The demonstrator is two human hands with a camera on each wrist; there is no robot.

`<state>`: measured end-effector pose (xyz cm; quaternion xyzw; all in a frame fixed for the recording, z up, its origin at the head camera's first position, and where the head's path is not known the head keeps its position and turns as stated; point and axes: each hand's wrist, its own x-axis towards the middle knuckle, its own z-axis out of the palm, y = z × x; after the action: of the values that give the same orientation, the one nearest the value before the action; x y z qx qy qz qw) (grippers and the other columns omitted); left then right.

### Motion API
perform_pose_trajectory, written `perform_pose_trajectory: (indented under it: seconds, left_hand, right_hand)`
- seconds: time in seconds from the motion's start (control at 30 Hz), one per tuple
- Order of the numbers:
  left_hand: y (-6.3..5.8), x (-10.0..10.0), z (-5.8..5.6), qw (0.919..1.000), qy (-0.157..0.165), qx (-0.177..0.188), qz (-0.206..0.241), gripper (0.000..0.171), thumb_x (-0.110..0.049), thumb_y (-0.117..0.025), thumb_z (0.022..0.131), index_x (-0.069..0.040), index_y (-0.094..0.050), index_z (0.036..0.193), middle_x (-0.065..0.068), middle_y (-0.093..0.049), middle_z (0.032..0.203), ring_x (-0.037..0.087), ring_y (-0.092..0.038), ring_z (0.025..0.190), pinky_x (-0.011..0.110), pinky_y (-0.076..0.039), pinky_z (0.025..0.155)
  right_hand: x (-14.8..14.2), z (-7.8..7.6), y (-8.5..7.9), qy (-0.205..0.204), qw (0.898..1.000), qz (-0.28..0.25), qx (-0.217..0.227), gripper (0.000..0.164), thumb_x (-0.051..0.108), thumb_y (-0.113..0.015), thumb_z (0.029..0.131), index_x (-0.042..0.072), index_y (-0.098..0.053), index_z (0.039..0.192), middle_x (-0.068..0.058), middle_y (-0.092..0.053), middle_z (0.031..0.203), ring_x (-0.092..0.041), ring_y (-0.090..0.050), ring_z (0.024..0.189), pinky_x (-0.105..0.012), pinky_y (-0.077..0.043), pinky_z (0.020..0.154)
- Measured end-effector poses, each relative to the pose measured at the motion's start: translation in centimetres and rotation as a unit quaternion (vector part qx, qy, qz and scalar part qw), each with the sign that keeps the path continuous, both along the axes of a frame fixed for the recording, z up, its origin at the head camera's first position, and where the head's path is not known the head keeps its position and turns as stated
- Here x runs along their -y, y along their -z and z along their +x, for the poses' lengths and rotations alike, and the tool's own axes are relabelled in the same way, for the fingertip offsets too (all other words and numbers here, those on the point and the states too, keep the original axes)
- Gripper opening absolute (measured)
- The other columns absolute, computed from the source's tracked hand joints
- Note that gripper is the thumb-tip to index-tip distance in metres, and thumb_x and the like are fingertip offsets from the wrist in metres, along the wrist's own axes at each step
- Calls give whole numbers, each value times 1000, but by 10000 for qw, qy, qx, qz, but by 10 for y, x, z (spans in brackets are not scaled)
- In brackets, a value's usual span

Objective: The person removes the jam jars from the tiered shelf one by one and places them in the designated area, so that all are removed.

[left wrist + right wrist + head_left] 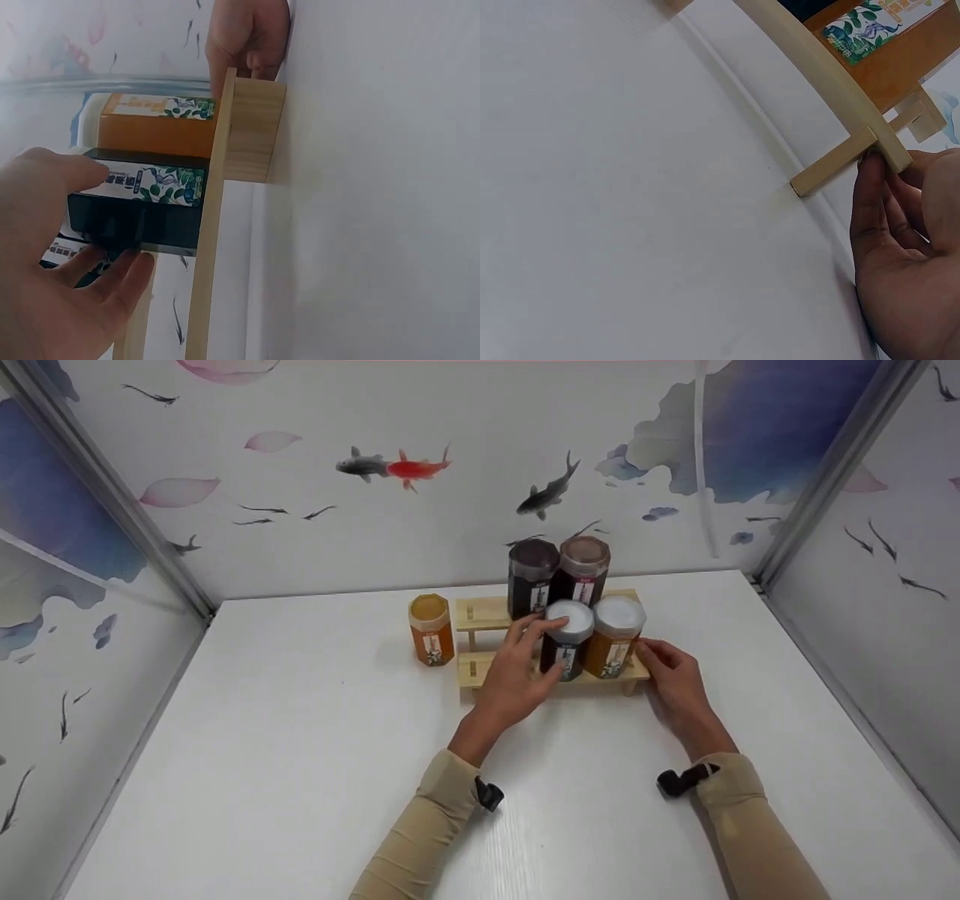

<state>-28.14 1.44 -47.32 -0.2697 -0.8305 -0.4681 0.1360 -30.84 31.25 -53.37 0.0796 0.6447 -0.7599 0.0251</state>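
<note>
A two-tier wooden rack (495, 664) stands near the back of the table. On its lower step, my left hand (517, 675) grips a dark jar with a white lid (568, 641), thumb on the label side and fingers around the other side. Right beside that jar is an amber jar with a white lid (616, 637). My right hand (679, 686) pinches the right end of the lower step, with fingertips under the board (889, 150) in the right wrist view. Two dark jars, one with a dark lid (533, 577) and one with a brownish lid (585, 566), stand on the upper step.
An orange jar with a yellow lid (431, 630) stands on the white table (300, 750), just left of the rack. Printed white panels (300, 540) enclose the table at the back and sides, with metal posts (832, 472) at the corners.
</note>
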Motion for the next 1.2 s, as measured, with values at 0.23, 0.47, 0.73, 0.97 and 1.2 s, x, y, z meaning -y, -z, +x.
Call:
perform_pose_trajectory:
  seconds: [0.23, 0.47, 0.73, 0.97, 1.2]
  left_hand:
    - [1, -8, 4, 9980, -410, -476, -93, 53, -26, -82, 99, -20, -56, 144, 1, -60, 147, 14, -61, 138, 33, -53, 114]
    - [0, -12, 9, 9945, -781, -678, -139, 55, -39, -88, 93, -15, -57, 132, 4, -63, 136, 17, -66, 130, 34, -58, 108]
    - [1, -8, 10, 9933, -816, -808, -116, 56, -42, -86, 94, -18, -54, 133, 5, -61, 140, 18, -65, 126, 36, -59, 105]
    - [-8, 9, 6, 9907, -851, -1063, 5, 53, -45, -86, 93, -20, -61, 133, 4, -65, 140, 18, -69, 124, 34, -60, 104]
    - [-36, 47, -2, 9801, -1191, -1392, 766, 51, -37, -90, 91, -16, -65, 130, 4, -68, 135, 16, -67, 126, 33, -61, 100]
  right_hand:
    - [0, 0, 3, 44, 9997, 198, -104, 51, 38, -72, 104, 6, -62, 143, 0, -61, 136, -8, -64, 124, -19, -57, 102]
    - [0, 2, 1, 5, 9997, 248, -50, 55, 42, -73, 103, 8, -61, 144, 0, -59, 140, -10, -62, 128, -19, -57, 102]
    - [0, 0, 1, -57, 9998, -165, -59, 52, 35, -71, 105, 4, -59, 146, -2, -57, 141, -11, -63, 129, -21, -56, 105]
    - [0, 0, 2, -13, 10000, 7, 43, 55, 38, -71, 105, 7, -59, 148, 0, -57, 141, -10, -62, 130, -20, -56, 105]
    - [-1, 0, 2, 27, 9971, 754, 48, 65, 47, -69, 104, 7, -56, 153, 1, -57, 143, -11, -59, 133, -17, -55, 104]
